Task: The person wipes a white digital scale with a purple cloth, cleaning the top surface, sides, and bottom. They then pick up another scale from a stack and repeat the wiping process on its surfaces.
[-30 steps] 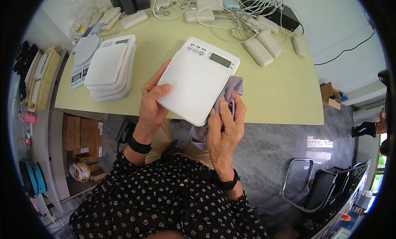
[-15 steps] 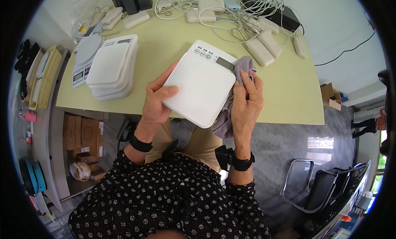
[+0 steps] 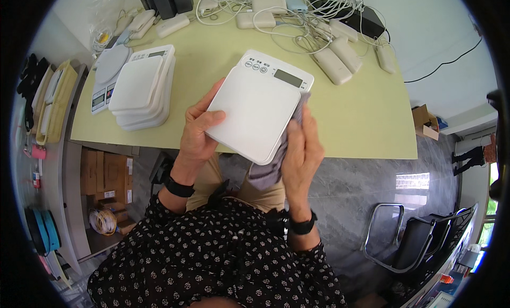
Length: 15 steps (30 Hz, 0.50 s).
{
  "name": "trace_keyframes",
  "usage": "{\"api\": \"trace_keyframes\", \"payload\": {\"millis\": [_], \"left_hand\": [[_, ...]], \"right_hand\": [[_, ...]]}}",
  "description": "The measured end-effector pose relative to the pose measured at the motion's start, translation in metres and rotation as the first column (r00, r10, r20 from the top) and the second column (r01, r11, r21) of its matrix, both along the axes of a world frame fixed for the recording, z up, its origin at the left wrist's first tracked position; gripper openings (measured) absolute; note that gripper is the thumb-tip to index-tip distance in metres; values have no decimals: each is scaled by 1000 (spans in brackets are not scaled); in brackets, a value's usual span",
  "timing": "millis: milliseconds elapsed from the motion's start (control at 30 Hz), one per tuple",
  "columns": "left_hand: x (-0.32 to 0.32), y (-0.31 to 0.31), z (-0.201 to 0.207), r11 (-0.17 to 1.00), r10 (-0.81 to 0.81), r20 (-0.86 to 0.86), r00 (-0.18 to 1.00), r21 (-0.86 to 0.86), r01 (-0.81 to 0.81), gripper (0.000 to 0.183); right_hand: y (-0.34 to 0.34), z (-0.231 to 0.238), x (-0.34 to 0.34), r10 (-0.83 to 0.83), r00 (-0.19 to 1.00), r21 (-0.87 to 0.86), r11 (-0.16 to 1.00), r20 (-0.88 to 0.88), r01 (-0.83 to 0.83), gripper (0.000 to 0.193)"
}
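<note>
A white digital kitchen scale [image 3: 255, 109] is tilted in front of me over the table's near edge, its small display and buttons at the far end. My left hand [image 3: 201, 122] grips its left side, thumb on top of the plate and fingers underneath. Along the scale's right side, my right hand [image 3: 303, 154] presses a greyish-purple cloth [image 3: 267, 173]. The cloth hangs below the scale's near corner, and part of it is hidden behind the scale. Motion blurs the right fingers slightly.
On the pale green table [image 3: 366, 127], a stack of white scales [image 3: 139, 87] stands at left beside another scale with a round plate [image 3: 112, 62]. Tangled white cables [image 3: 281, 29], power banks [image 3: 332, 65] and a black box [image 3: 366, 22] lie along the back. Chairs [image 3: 409, 239] stand at lower right.
My right hand has slid with the cloth down the scale's right side toward me, uncovering the corner by the display. The left hand keeps its hold, and the scale has shifted slightly.
</note>
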<state>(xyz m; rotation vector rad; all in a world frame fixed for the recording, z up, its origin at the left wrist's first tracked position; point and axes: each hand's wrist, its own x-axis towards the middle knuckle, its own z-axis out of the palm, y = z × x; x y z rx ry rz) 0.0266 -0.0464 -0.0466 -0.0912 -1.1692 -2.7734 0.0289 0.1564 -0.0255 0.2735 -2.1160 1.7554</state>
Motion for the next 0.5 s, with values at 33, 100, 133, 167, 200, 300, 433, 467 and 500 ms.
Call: {"api": "trace_keyframes", "payload": {"millis": [33,100,133,167,200,300,433,467,500], "left_hand": [[0,0,0,1000,-10,-10,1000,-9,9,66],[0,-1,-1,1000,-5,-23,1000,-27,4,66],[0,-1,-1,999,6,-19,1000,-40,-7,66],[0,-1,-1,998,18,-16,1000,-52,-19,66],[0,-1,-1,997,33,-3,999,-73,-33,65],[2,-1,-1,999,28,-20,999,-35,-28,64],[1,1,0,996,85,10,996,-36,-85,64],[1,1,0,995,96,10,995,-30,-96,65],[1,2,0,994,108,5,994,-19,-108,65]], "right_hand": [[4,4,-14,7,1000,6,1000,11,-7,42],[11,10,-39,23,999,17,1000,34,-23,41],[11,12,-44,26,999,11,1000,40,-26,41],[12,12,-48,30,999,5,1000,45,-31,40],[11,12,-49,34,998,0,999,51,-34,40],[5,4,-29,25,1000,10,1000,17,-25,40],[-6,-8,18,56,996,5,998,65,-57,41],[-9,-10,27,62,997,-9,998,43,-62,41],[-10,-11,32,66,998,-25,998,20,-66,42]]}}
